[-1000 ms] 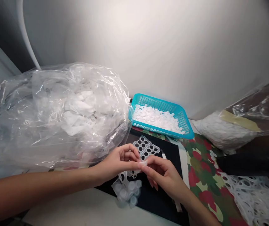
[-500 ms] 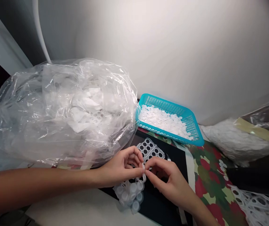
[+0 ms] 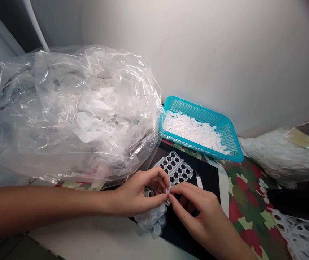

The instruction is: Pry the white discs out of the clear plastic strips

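My left hand [image 3: 140, 193] is closed, its thumb and fingertips pinching a small white plastic piece [image 3: 167, 191]. Facing it, my right hand [image 3: 200, 207] has thumb and forefinger pressed together at the same piece, which the fingers mostly cover. Under my left hand, a bunch of translucent round caps [image 3: 151, 218] shows over the black mat [image 3: 208, 177]. Just beyond my fingers lies a translucent plastic sheet [image 3: 174, 164] with rows of round holes. A white-handled tool [image 3: 199, 181], perhaps a knife, is beside it, partly hidden by my right hand.
A turquoise basket [image 3: 237, 150] with many small white discs [image 3: 189, 128] stands against the wall. On the left bulges a big clear plastic bag [image 3: 48, 108]. Another filled bag [image 3: 281, 151] lies at right, above a pile of white perforated scraps [image 3: 303, 234] on the camouflage-patterned cloth [image 3: 243, 202].
The view has shifted slightly. A loop of white strip that stood out between my fingertips is now mostly covered, and my hands remain together.
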### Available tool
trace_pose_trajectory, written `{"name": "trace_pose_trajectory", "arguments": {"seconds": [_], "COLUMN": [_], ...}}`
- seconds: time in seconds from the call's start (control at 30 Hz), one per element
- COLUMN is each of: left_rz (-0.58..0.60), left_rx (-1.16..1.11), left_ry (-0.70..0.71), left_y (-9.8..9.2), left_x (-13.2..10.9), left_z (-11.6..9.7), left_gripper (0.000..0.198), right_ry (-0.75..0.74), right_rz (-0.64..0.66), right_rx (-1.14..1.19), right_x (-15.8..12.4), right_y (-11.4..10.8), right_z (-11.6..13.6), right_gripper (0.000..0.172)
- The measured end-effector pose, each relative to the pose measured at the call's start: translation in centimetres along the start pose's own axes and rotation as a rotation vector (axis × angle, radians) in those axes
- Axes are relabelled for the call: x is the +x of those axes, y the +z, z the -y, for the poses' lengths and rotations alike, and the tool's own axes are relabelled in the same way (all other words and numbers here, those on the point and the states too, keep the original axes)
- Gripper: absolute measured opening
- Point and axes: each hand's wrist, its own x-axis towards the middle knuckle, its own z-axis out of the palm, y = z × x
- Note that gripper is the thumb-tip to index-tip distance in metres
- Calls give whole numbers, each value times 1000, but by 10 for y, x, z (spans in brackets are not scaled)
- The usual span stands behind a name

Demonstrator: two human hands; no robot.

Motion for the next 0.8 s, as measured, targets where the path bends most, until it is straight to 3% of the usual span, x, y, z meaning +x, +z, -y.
{"name": "trace_pose_trajectory", "arguments": {"seconds": [0.4,0.57,0.8], "left_rz": [-44,-63,-99], "left_rx": [8,-48,-157], "left_ry": [53,44,7], "left_y": [1,0,-1], "left_x": [1,2,3], "left_z": [2,0,1], "left_gripper": [10,10,11], "right_ry": [16,49,220], "right_rz": [-166,-238,-371], "right_rx": [-11,-43,-107], "right_x": [1,2,1], "right_y": [7,-6,-37], "right_z": [7,9,-3], "right_gripper": [13,13,13]}}
